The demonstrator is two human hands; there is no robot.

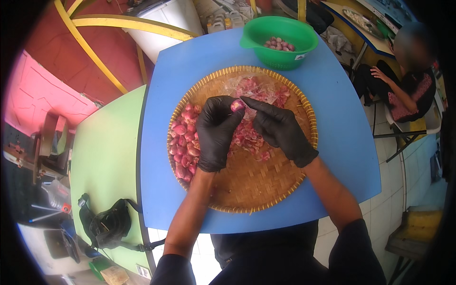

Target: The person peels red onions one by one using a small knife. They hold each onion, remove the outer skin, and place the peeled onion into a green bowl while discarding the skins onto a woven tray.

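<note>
My left hand (219, 131), in a black glove, is closed on a small purple-and-white shallot (237, 105) between thumb and fingertips. My right hand (279, 128), also gloved in black, reaches its index finger to the shallot's upper right side; whether it grips anything is not plain. Both hands are over a round woven bamboo tray (260, 188). Red unpeeled shallots (183, 142) are heaped along the tray's left side. Loose pink shallot skins (249, 139) lie in the middle, with more in and around a clear plastic bag (262, 80) at the back.
A green plastic colander (281, 60) with several shallots stands at the back of the blue table (342, 142). A black waist bag (110, 224) lies on the green table (107, 153) at left. A seated person (409, 89) is at right, near a metal tray (363, 23).
</note>
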